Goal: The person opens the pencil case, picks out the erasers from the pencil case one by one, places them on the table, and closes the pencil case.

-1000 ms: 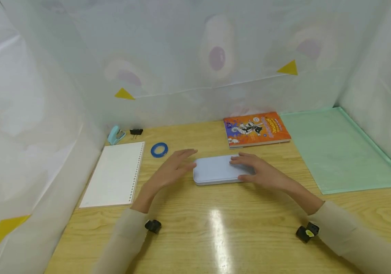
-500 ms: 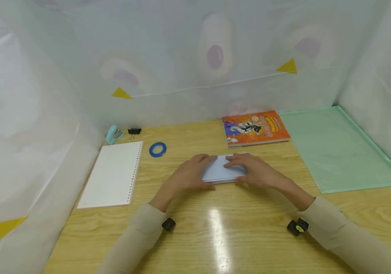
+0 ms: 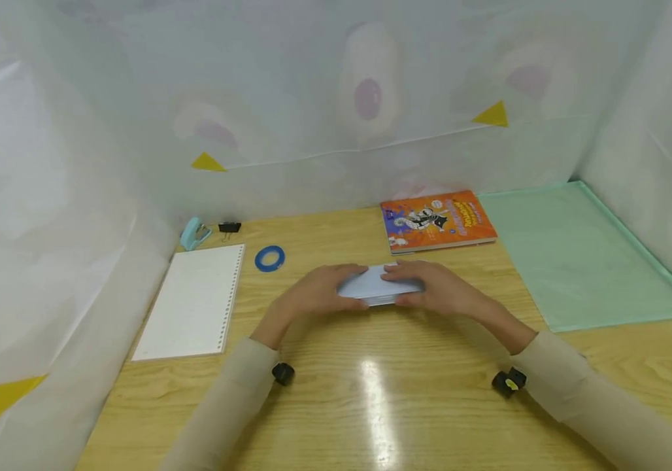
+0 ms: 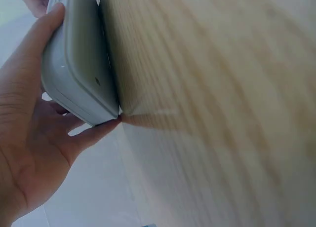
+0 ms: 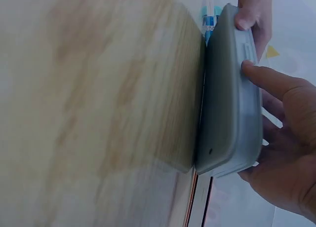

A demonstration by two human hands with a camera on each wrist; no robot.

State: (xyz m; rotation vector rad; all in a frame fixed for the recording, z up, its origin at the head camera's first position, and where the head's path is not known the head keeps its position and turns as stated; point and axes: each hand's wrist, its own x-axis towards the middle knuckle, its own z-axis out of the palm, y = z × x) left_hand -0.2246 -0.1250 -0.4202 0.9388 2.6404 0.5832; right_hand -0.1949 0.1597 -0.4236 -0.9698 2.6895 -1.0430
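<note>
A light-blue pencil case (image 3: 378, 282), flat with rounded corners, is between both hands at the middle of the table. My left hand (image 3: 317, 292) grips its left end, thumb on the near side and fingers over the far side. On the right end, my right hand (image 3: 449, 293) holds it in the same way. In the left wrist view the thumb presses the side of the pencil case (image 4: 81, 54). From the right wrist, the grey underside of the pencil case (image 5: 219, 103) shows, its near edge tilted up off the wood.
An orange book (image 3: 438, 222) lies behind the hands, beside a green glass-like mat (image 3: 595, 255) at right. To the left are a white notepad (image 3: 195, 301), a blue tape roll (image 3: 269, 258), a light-blue stapler (image 3: 193, 234) and a black binder clip (image 3: 229, 227). White sheeting (image 3: 289, 186) borders the table.
My left hand has moved right onto the left end of the pencil case, and both hands now grip it. Its near edge has risen off the table.
</note>
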